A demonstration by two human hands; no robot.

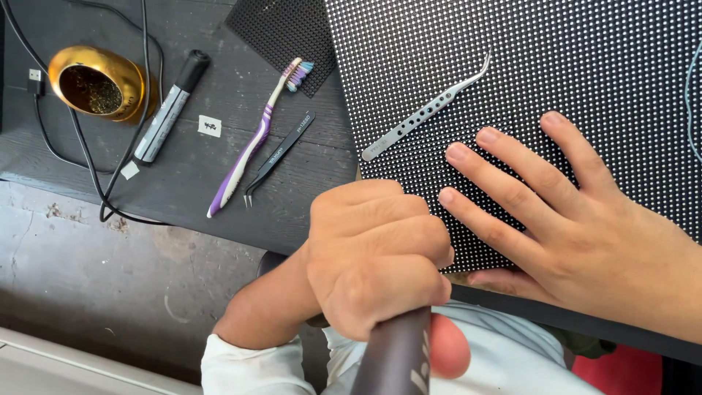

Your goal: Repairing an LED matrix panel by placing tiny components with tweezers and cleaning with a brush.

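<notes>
I work at a dark wooden table (183,175) above a worn grey floor (88,271). A black dotted panel (556,66) lies on the table's right part. My right hand (578,227) rests flat on the panel, fingers (504,186) spread wide and holding nothing. My left hand (376,256) is a tight fist around a dark handle (395,358), near the panel's lower corner. Silver tweezers (428,108) lie on the panel, just above my right fingers. Left of the panel lie black tweezers (278,155), a purple toothbrush (252,143), a marker (170,108) and a gold pot (99,82).
</notes>
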